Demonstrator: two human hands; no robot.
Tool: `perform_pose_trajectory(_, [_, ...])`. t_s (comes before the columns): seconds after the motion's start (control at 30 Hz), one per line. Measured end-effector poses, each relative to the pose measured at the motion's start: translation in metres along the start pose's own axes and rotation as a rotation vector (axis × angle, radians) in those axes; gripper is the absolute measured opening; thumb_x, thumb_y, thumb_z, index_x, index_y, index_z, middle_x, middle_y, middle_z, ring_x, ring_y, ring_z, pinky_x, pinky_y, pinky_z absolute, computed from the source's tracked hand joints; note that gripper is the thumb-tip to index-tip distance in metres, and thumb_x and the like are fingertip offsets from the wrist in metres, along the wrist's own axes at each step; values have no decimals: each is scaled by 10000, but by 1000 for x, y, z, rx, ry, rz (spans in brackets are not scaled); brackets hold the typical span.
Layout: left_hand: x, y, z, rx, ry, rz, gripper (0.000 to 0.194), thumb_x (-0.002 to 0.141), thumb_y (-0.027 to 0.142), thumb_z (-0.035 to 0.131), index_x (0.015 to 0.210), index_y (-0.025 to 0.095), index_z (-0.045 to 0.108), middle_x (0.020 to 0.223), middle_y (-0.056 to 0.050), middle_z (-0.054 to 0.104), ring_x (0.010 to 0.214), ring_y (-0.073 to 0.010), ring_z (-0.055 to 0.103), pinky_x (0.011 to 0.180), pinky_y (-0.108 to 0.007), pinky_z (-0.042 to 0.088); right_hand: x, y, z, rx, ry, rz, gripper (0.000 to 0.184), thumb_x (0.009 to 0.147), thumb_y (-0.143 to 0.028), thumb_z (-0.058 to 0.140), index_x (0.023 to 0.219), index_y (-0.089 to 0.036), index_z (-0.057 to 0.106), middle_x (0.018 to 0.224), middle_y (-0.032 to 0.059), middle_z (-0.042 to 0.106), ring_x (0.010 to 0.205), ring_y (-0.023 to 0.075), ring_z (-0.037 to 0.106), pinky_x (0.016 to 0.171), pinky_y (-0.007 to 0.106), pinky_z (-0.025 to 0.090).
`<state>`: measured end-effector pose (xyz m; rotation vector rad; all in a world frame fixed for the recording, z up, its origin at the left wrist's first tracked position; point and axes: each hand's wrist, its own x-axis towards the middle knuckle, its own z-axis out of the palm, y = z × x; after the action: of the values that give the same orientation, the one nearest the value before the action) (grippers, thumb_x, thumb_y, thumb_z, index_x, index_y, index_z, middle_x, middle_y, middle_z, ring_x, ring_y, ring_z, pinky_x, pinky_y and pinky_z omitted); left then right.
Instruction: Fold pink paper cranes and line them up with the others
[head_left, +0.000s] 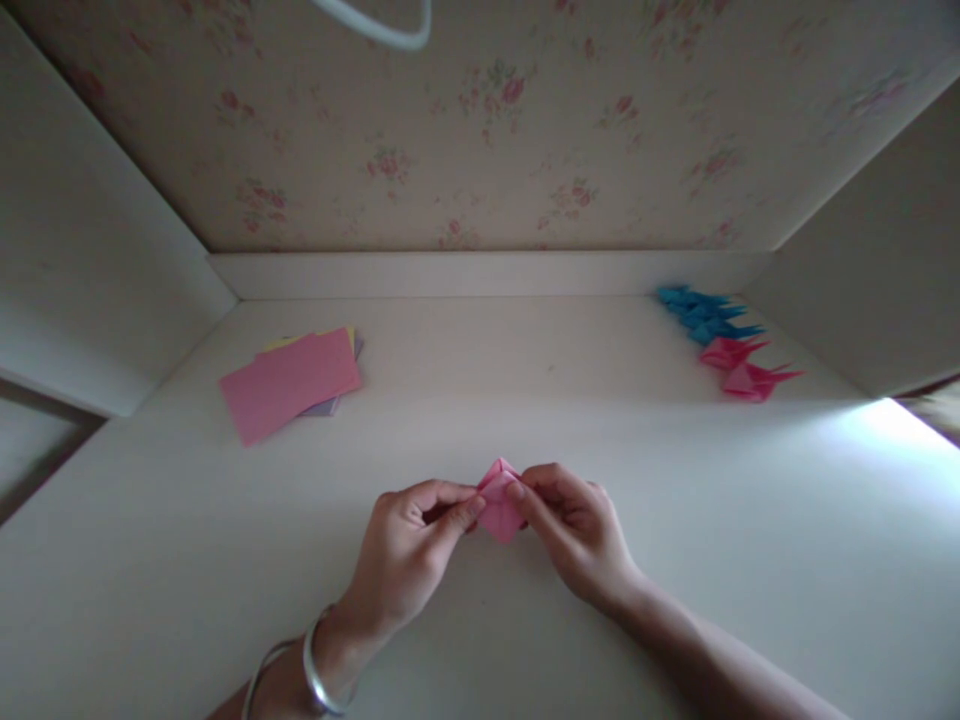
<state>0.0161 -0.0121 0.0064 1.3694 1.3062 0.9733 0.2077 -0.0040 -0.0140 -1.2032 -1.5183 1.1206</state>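
Note:
A small folded pink origami paper (501,512) is held over the white tabletop, near the middle of the view. It has a diamond shape, with a fold standing at its top point. My left hand (420,545) pinches its left corner between thumb and fingers. On the right side, my right hand (577,530) grips the paper, its thumb resting on the front face. The fingertips behind the paper are partly hidden. Two silver bangles (319,665) circle my left wrist.
At the back left lies a stack of pink, yellow and purple paper sheets (296,385). Several blue folded paper figures (705,315) and two pink ones (750,380) stand at the back right. White side panels and a flowered wall (480,150) enclose the tabletop (225,560).

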Motion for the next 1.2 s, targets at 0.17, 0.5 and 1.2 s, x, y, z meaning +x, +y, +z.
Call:
perform_pose_trajectory(0.17, [1, -1, 2, -26, 19, 17, 152, 833, 322, 718, 822, 185, 785, 726, -18, 761, 673, -147, 671, 631, -206, 523, -1, 5, 5, 136, 13, 38, 212, 945, -368, 581, 1071, -198, 582, 704, 25, 713, 605, 137, 621, 514, 215, 457])
perform_pose_trajectory(0.5, [1, -6, 5, -104, 40, -33, 222, 858, 353, 695, 978, 180, 767, 882, -48, 781, 764, -173, 705, 710, -240, 560, -1, -1, 4, 2, 11, 56, 198, 930, -375, 603, 1038, -220, 664, 804, 32, 769, 669, 148, 691, 512, 190, 476])
perform_pose_trajectory(1.2, [-3, 7, 1, 228, -169, 222, 402, 882, 103, 559, 1234, 252, 684, 1350, -94, 597, 1150, -204, 626, 944, -287, 539, 14, -8, 2, 429, 8, 354, 306, 778, -419, 747, 925, -184, 618, 599, -32, 629, 519, 104, 521, 494, 207, 380])
